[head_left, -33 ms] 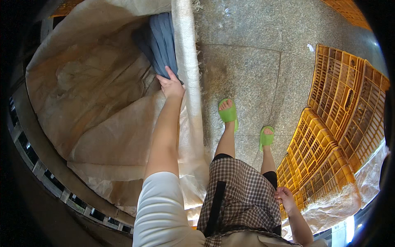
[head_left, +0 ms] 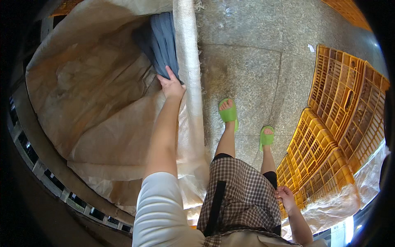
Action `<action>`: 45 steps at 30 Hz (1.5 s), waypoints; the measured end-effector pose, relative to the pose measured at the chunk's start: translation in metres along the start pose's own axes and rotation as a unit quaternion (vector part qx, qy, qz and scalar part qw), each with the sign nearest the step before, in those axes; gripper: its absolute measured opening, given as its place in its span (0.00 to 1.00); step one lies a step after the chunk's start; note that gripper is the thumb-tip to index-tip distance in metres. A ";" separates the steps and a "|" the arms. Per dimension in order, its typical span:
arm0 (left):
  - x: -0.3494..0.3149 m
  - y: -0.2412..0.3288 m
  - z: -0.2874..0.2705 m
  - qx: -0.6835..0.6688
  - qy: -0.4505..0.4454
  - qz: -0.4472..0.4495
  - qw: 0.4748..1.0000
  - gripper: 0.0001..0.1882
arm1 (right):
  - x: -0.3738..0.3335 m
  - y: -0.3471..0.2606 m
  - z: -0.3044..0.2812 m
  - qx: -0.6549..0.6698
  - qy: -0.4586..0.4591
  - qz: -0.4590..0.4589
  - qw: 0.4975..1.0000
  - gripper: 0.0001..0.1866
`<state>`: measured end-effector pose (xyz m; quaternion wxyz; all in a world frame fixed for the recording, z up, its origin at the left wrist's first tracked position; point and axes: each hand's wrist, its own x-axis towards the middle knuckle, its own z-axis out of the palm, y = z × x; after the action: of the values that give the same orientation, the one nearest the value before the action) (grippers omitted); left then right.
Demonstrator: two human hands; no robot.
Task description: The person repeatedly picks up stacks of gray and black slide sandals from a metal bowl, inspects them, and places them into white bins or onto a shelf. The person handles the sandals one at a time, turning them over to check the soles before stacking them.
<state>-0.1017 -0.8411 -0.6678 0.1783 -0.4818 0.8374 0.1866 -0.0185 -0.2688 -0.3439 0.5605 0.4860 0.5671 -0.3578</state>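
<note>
Left hand (head_left: 172, 87): reaches into the large pale sack (head_left: 188, 53), touching the near end of the dark grey bundle (head_left: 163, 43) with index finger stretched and others partly bent; cannot tell how firmly gripping.
Dark grey bundle: lies inside the sack, toward the far right, along the rim.
Right hand (head_left: 285, 197): hangs beside the checked apron (head_left: 247, 185), fingers loosely curled; cannot tell whether pinching cloth.
Orange crates (head_left: 335, 90): stand grouped at right.

The head-worn fisheye looks down toward the floor (head_left: 242, 70).
</note>
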 end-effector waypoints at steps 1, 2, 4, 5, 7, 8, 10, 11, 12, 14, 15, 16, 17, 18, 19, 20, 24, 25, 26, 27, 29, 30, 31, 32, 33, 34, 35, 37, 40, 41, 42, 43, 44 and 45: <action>0.000 0.004 -0.006 -0.088 0.012 0.010 0.996 0.51 | 0.001 -0.006 0.001 -0.002 0.004 -0.010 1.000 0.09; 0.001 0.007 -0.016 -0.132 -0.025 0.018 0.991 0.53 | 0.001 -0.010 0.002 -0.012 0.010 -0.024 1.000 0.10; 0.003 0.017 -0.031 -0.176 0.027 0.073 0.981 0.56 | -0.001 -0.017 0.002 -0.002 0.011 -0.006 1.000 0.12; 0.009 0.026 -0.035 -0.210 -0.008 0.016 0.978 0.57 | 0.000 -0.019 0.002 -0.001 0.014 -0.002 1.000 0.11; 0.022 0.043 -0.037 -0.084 -0.083 -0.070 0.991 0.59 | 0.003 -0.021 0.003 0.009 0.009 -0.004 1.000 0.11; 0.030 0.050 -0.038 -0.011 -0.118 -0.113 0.986 0.60 | 0.006 -0.022 0.003 0.018 -0.001 -0.007 1.000 0.11; 0.038 0.054 -0.048 0.065 -0.194 -0.115 0.972 0.61 | 0.008 -0.022 0.003 0.022 -0.015 -0.011 1.000 0.11; 0.041 0.052 -0.059 0.078 -0.219 -0.102 0.967 0.60 | 0.009 -0.022 0.003 0.017 -0.018 -0.023 0.999 0.11; 0.046 0.052 -0.071 0.089 -0.238 -0.088 0.963 0.59 | 0.011 -0.024 0.001 0.008 -0.022 -0.048 0.999 0.11; 0.036 0.046 -0.094 0.044 -0.167 -0.039 0.984 0.51 | 0.008 -0.028 -0.003 0.005 -0.028 -0.060 0.998 0.11; 0.022 0.044 -0.105 -0.005 -0.128 -0.039 0.991 0.49 | 0.005 -0.030 -0.006 0.004 -0.031 -0.078 0.996 0.10; 0.004 0.043 -0.118 -0.056 -0.084 -0.035 0.994 0.47 | 0.000 -0.033 -0.009 0.002 -0.026 -0.088 0.996 0.09; -0.016 0.040 -0.119 -0.099 -0.030 -0.020 0.994 0.42 | -0.002 -0.036 -0.009 -0.017 -0.033 -0.112 0.993 0.10; -0.048 0.041 -0.126 -0.121 0.056 -0.006 0.991 0.39 | -0.009 -0.038 -0.010 -0.029 -0.041 -0.148 0.988 0.10; -0.081 0.043 -0.136 -0.150 0.140 0.056 0.977 0.36 | -0.016 -0.041 -0.010 -0.043 -0.036 -0.177 0.983 0.10; -0.121 0.047 -0.149 -0.184 0.146 0.083 0.969 0.33 | -0.025 -0.043 -0.012 -0.059 -0.028 -0.201 0.977 0.10; -0.301 0.053 -0.233 -0.343 -0.027 0.122 0.931 0.36 | -0.067 -0.052 0.005 -0.160 -0.049 -0.311 0.936 0.09; -0.347 0.056 -0.262 -0.424 -0.120 0.112 0.891 0.36 | -0.079 -0.055 0.009 -0.202 -0.043 -0.318 0.925 0.10; -0.381 0.055 -0.296 -0.468 -0.229 0.083 0.850 0.35 | -0.092 -0.058 0.014 -0.226 -0.047 -0.333 0.915 0.10; -0.412 0.047 -0.333 -0.476 -0.283 0.197 0.809 0.34 | -0.101 -0.060 0.018 -0.252 -0.054 -0.348 0.901 0.10; -0.458 0.025 -0.413 -0.427 -0.328 0.316 0.781 0.30 | -0.116 -0.068 0.029 -0.284 -0.063 -0.362 0.885 0.10; -0.475 0.013 -0.449 -0.408 -0.322 0.341 0.784 0.28 | -0.121 -0.072 0.034 -0.292 -0.066 -0.366 0.881 0.10; -0.501 -0.002 -0.479 -0.399 -0.231 0.354 0.814 0.27 | -0.125 -0.073 0.032 -0.303 -0.074 -0.371 0.875 0.10; -0.519 -0.019 -0.509 -0.419 -0.169 0.317 0.834 0.24 | -0.128 -0.076 0.032 -0.306 -0.061 -0.365 0.877 0.10; -0.535 -0.039 -0.536 -0.469 -0.057 0.294 0.831 0.20 | -0.132 -0.079 0.032 -0.315 -0.056 -0.347 0.882 0.09; -0.555 -0.058 -0.557 -0.592 -0.023 0.175 0.787 0.17 | -0.133 -0.081 0.032 -0.327 -0.078 -0.375 0.864 0.08; -0.571 -0.076 -0.570 -0.582 0.122 0.147 0.790 0.19 | -0.136 -0.081 0.033 -0.340 -0.086 -0.390 0.852 0.07; -0.578 -0.131 -0.596 -0.600 0.293 0.084 0.740 0.22 | -0.142 -0.080 0.038 -0.362 -0.096 -0.401 0.836 0.07; -0.585 -0.244 -0.617 -0.629 0.427 -0.027 0.649 0.19 | -0.156 -0.066 0.057 -0.424 -0.082 -0.407 0.805 0.08; -0.577 -0.286 -0.622 -0.621 0.465 -0.071 0.627 0.19 | -0.161 -0.060 0.066 -0.427 -0.082 -0.407 0.803 0.09; -0.567 -0.330 -0.624 -0.594 0.491 -0.091 0.631 0.19 | -0.165 -0.053 0.076 -0.437 -0.080 -0.409 0.797 0.09; -0.552 -0.373 -0.623 -0.619 0.507 -0.111 0.590 0.18 | -0.167 -0.044 0.087 -0.446 -0.076 -0.408 0.793 0.09; -0.536 -0.414 -0.623 -0.654 0.508 -0.153 0.540 0.16 | -0.169 -0.035 0.097 -0.448 -0.076 -0.408 0.791 0.09; -0.518 -0.451 -0.623 -0.674 0.484 -0.181 0.529 0.21 | -0.170 -0.025 0.107 -0.453 -0.074 -0.407 0.790 0.10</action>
<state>0.4629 -0.9696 0.0566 -0.6017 -0.6164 0.3162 0.3976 -0.0292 -0.4025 -0.1923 0.5594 -0.1274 0.7661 -0.2898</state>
